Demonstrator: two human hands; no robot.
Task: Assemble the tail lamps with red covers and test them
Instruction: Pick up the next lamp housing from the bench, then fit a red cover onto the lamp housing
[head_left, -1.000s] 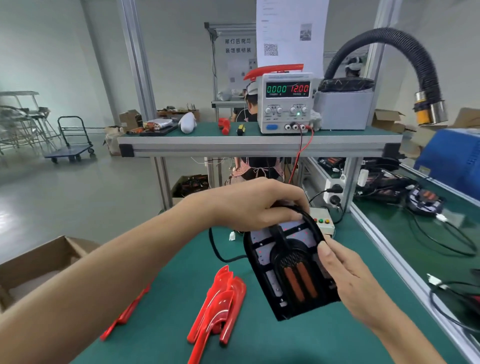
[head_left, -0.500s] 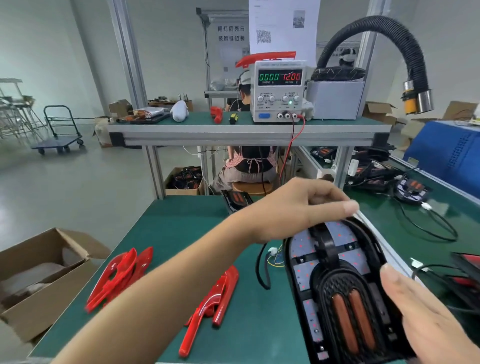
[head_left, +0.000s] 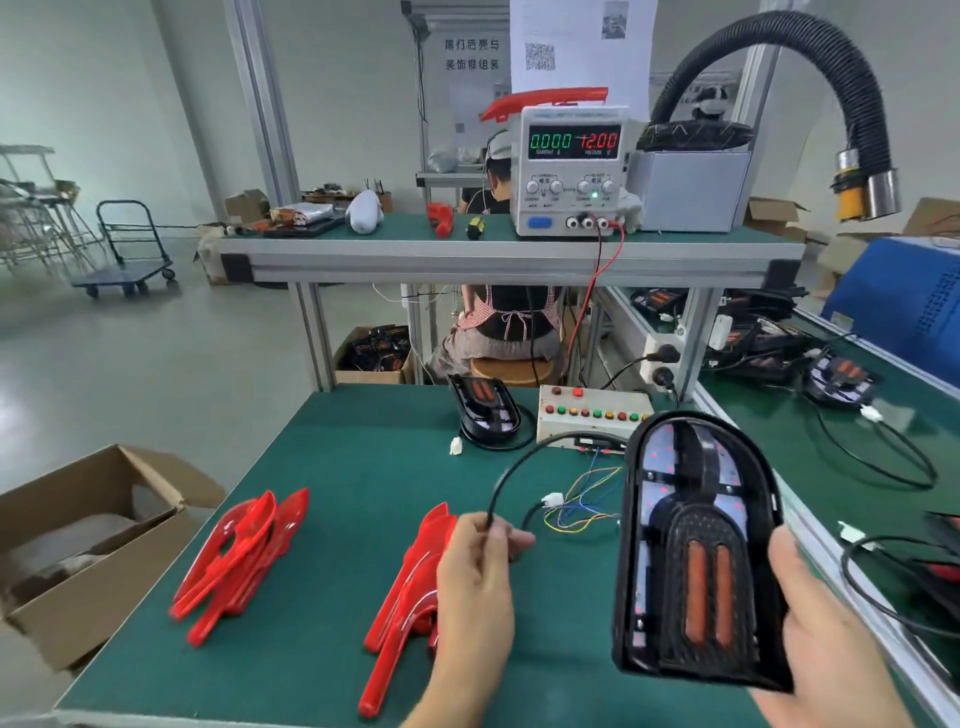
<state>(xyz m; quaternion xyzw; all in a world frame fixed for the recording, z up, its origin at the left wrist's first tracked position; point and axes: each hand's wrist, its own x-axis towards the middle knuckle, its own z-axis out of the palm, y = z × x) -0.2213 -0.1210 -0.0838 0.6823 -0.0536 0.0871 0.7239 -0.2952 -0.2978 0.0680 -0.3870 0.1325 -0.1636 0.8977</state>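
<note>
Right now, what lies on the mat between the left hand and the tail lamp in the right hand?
In the head view, the lamp's white connector and loose coloured wires lie between the left hand and the tail lamp.

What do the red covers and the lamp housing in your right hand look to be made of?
Red covers: glossy, seemingly translucent moulded plastic, judging by bright highlights on thin curved edges. Lamp housing: black plastic, glossy on the rim and textured matte around the two orange strips; the pale inner panel looks reflective. Right hand holds it.
</note>
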